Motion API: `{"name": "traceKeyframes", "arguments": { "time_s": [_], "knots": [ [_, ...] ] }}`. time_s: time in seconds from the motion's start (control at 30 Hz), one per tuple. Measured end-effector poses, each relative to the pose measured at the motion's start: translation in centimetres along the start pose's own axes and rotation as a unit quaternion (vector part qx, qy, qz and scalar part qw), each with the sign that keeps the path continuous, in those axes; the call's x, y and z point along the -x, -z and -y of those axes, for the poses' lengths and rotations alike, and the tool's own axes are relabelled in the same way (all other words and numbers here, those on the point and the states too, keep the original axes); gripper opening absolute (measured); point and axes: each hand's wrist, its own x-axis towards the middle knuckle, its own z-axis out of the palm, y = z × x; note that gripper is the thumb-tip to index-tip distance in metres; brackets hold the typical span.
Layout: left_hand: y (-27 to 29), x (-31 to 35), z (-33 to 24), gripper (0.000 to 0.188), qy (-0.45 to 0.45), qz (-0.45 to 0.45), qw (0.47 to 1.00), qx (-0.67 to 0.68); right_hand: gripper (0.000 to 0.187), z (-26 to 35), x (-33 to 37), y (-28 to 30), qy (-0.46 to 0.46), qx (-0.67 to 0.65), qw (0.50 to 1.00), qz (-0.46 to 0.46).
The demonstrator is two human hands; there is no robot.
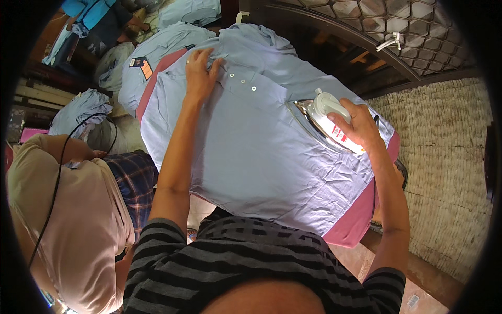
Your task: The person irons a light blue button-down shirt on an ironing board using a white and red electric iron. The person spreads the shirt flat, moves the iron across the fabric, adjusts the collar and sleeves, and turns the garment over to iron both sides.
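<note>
The light blue cotton polo shirt (251, 152) lies spread front-up across the dusky pink padded ironing surface (355, 222) in the centre of the frame. Its lower body panel appears mostly flat. Creases remain near the hem at lower right and around the collar at top centre, so pressing is judged partly complete, with the collar, placket and right side outstanding.

The white plastic electric iron with a metal soleplate (328, 121) rests on the shirt at right of centre. The right hand (358, 125) is wrapped round its handle, fingers closed. The left hand (200, 73) lies flat at the collar, fingers spread, pressing the fabric down.

Further pale blue folded garments (157, 47) are stacked at upper left. One carries a small rectangular dark-and-orange hang tag (142, 66). The iron bears a red-and-white label on its side.
</note>
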Motion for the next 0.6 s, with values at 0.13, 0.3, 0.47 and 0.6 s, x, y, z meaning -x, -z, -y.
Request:
{"name": "traceKeyframes", "arguments": {
  "time_s": [0.13, 0.3, 0.47, 0.6],
  "knots": [
    [-0.8, -1.1, 1.2, 0.03, 0.063, 0.105, 0.983, -0.135, 0.043, 0.5, -0.2, -0.2, -0.02, -0.008, 1.0, 0.01],
    [-1.5, -1.5, 3.5, 0.027, 0.051, 0.084, 0.995, -0.035, 0.039, -0.6, 1.6, 0.1, -0.007, 0.017, 1.0, 0.013],
    [-2.5, -1.1, 3.8, 0.024, 0.074, 0.059, 0.993, 0.074, 0.038, -1.2, 1.7, -0.1, 0.058, 0.012, 0.998, -0.02],
    [-2.6, -0.4, 4.2, 0.026, 0.081, 0.048, 0.991, 0.093, 0.041, 1.9, -1.5, -1.0, 0.008, 0.021, 1.0, -0.012]
  ]
}}
